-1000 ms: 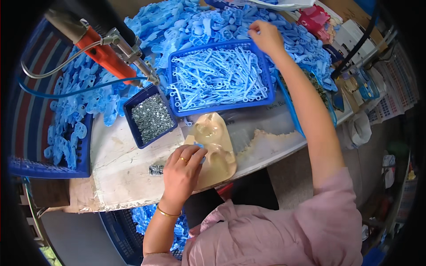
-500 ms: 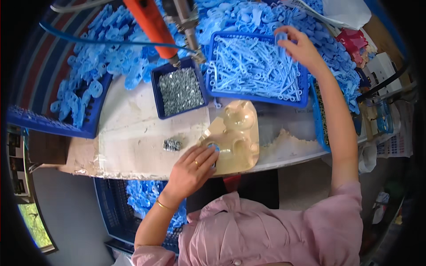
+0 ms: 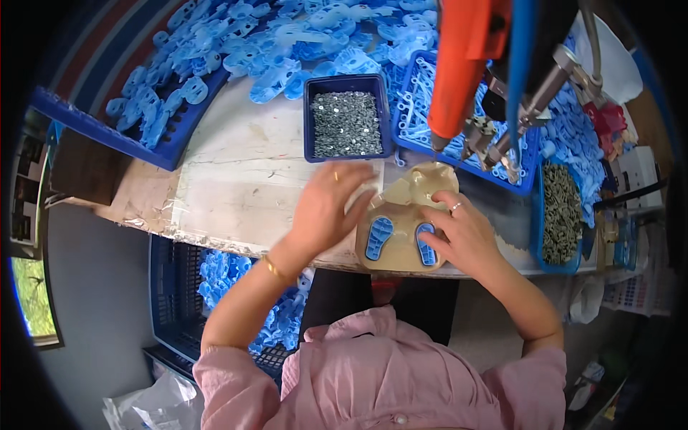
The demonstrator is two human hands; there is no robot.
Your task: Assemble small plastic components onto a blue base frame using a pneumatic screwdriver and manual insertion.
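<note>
A tan moulded plastic holder (image 3: 403,264) lies at the table's front edge with two blue sole-shaped pieces in it. The left blue piece (image 3: 378,239) shows whole. My right hand (image 3: 464,233) reaches over the holder's right side, and its thumb touches the right blue piece (image 3: 426,247). Its fingers are apart and bent over the holder. Slightly blurred, my left hand (image 3: 331,208) hovers just left of the holder, thumb and fingers spread, nothing visible in it. Beyond it stands a dark blue tray of small metal parts (image 3: 347,123).
A red power screwdriver (image 3: 459,79) and a metal nozzle (image 3: 530,107) hang over a blue basket (image 3: 527,185) of light blue links. Blue plastic parts (image 3: 279,43) heap at the back. A blue bin of metal pieces (image 3: 561,215) stands right; a dark crate (image 3: 168,301) sits below.
The view has shifted. My right hand has come from the far basket back to the holder. My left hand has lifted off the holder, leftward. Two blue pieces now show in it.
</note>
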